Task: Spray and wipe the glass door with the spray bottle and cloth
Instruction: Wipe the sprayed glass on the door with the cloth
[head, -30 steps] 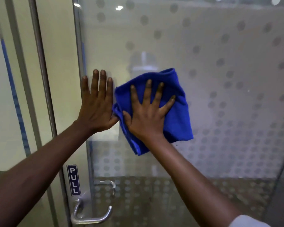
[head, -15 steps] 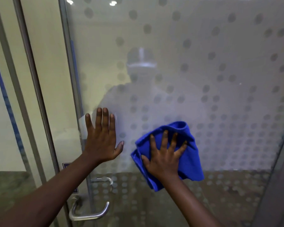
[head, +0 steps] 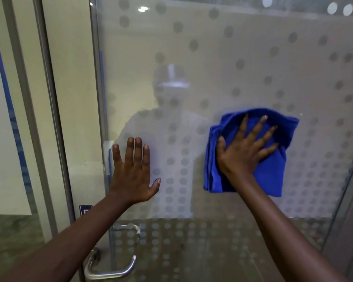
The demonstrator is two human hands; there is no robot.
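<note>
A frosted glass door point(head: 243, 58) with a dotted pattern fills the view. My right hand point(head: 240, 151) presses a folded blue cloth point(head: 273, 176) flat against the glass right of centre, fingers spread over it. My left hand point(head: 132, 171) lies flat and bare on the glass near the door's left edge, fingers apart, holding nothing. No spray bottle is in view.
A curved metal door handle point(head: 110, 269) sits at the bottom left, below my left forearm. A small blue sign point(head: 84, 209) is partly hidden by that arm. A metal door frame point(head: 49, 110) runs down the left. A dim reflection of a person shows in the glass.
My right hand has slid the cloth down from beside my left hand, then rightward and up across the glass. My left hand stays flat near the door's left edge.
</note>
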